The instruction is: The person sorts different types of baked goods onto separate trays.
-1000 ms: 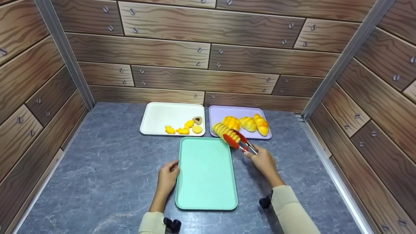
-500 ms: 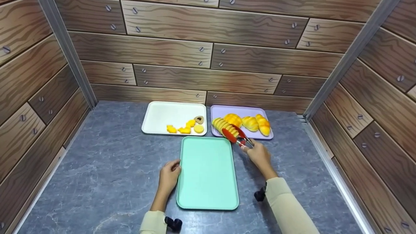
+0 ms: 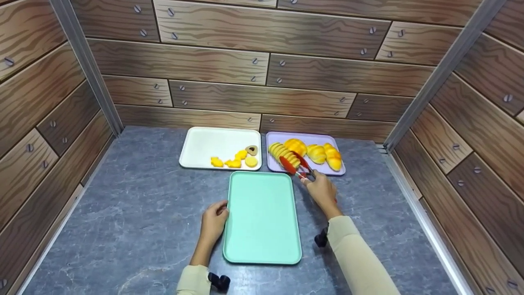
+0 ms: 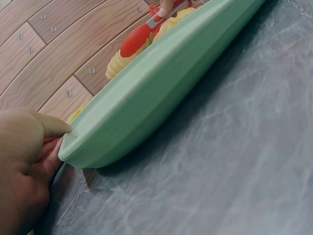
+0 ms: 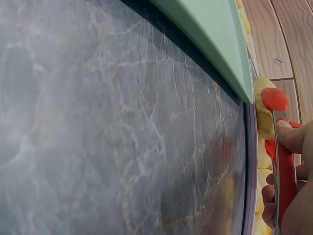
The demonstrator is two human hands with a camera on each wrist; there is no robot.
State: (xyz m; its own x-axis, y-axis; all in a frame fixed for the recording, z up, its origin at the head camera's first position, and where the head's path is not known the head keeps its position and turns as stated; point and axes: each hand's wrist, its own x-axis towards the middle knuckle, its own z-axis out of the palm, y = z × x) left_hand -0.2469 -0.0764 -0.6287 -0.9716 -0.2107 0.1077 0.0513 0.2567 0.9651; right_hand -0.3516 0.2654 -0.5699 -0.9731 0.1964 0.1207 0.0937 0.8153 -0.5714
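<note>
My left hand [image 3: 214, 221] pinches the left rim of a mint-green tray [image 3: 264, 217], thumb on top in the left wrist view. My right hand [image 3: 322, 189] holds tongs [image 5: 283, 166] with red heads and metal arms. The red heads [image 3: 288, 164] straddle the near end of a ridged yellow bread roll [image 3: 282, 154]. That roll overlaps the front left of a purple tray [image 3: 303, 137] in the head view. Beside it on this tray sit a round golden bun [image 3: 295, 146] and two more rolls [image 3: 324, 155].
A white tray [image 3: 213, 141] stands at the back left, close to the purple one. Several small yellow pieces [image 3: 233, 164] and a brown heart-shaped piece [image 3: 251, 150] lie on it. Wood-patterned walls [image 3: 217, 65] enclose the grey marbled table [image 3: 143, 196] on three sides.
My right hand has moved the tongs slightly away from me and left, and the ridged roll now sits farther over the purple tray. My left hand stays at the green tray's rim.
</note>
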